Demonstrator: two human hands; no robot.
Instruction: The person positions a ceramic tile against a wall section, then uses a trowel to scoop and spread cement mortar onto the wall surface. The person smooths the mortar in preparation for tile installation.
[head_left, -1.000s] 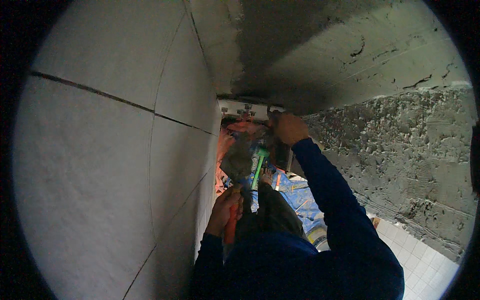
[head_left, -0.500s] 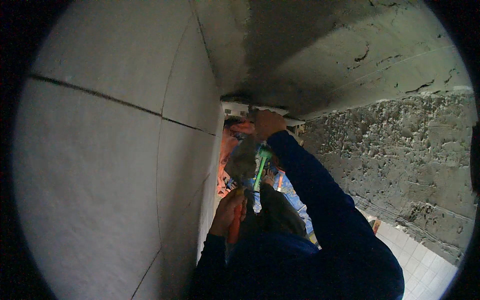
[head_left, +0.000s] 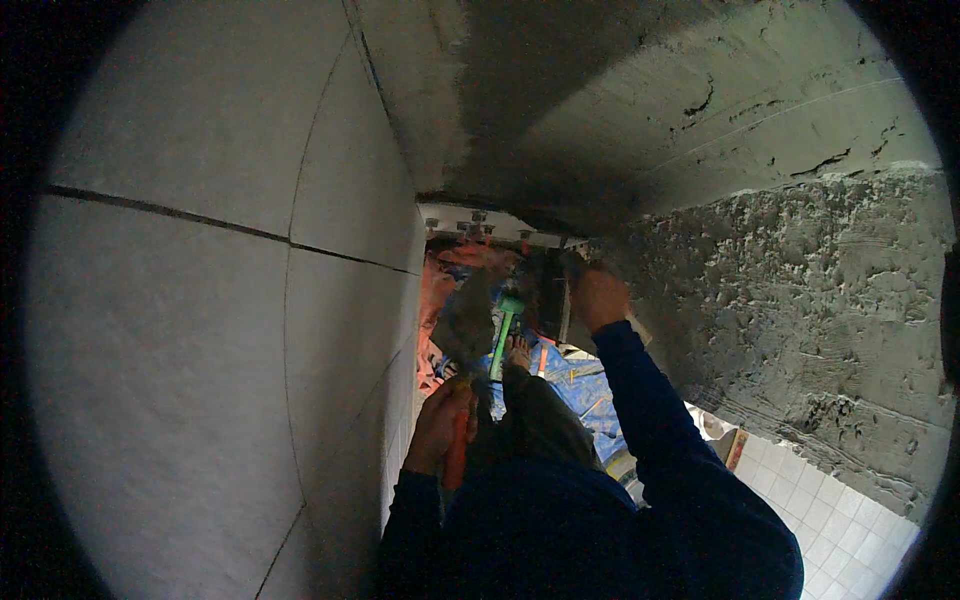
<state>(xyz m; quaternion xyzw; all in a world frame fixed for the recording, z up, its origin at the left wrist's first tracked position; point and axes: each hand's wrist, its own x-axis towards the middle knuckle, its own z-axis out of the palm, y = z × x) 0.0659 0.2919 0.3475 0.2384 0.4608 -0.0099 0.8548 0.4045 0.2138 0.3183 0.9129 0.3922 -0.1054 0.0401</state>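
My left hand (head_left: 437, 425) is closed around the orange handle of a trowel (head_left: 455, 455), low beside the tiled wall. A grey, mortar-like mass (head_left: 470, 315) shows beyond that hand; it hides the trowel's blade. My right hand (head_left: 600, 297) is closed at the edge of the rough mortar-covered wall (head_left: 780, 290). A flat tool with a pale edge shows partly beside and below it; its exact kind is too dark to tell. Between my arms, lower down, lies a green mallet (head_left: 505, 335) near my foot (head_left: 518, 353).
Large grey tiles (head_left: 170, 370) cover the wall close on my left. A white ledge (head_left: 500, 228) with small clips runs along the far end. Orange cloth (head_left: 432, 310) and a blue sheet (head_left: 590, 395) lie below. Small white tiles (head_left: 800, 485) show at lower right.
My right hand has moved right and nearer, off the white ledge toward the rough wall. The ledge and its clips show more now. My left hand keeps its hold on the trowel.
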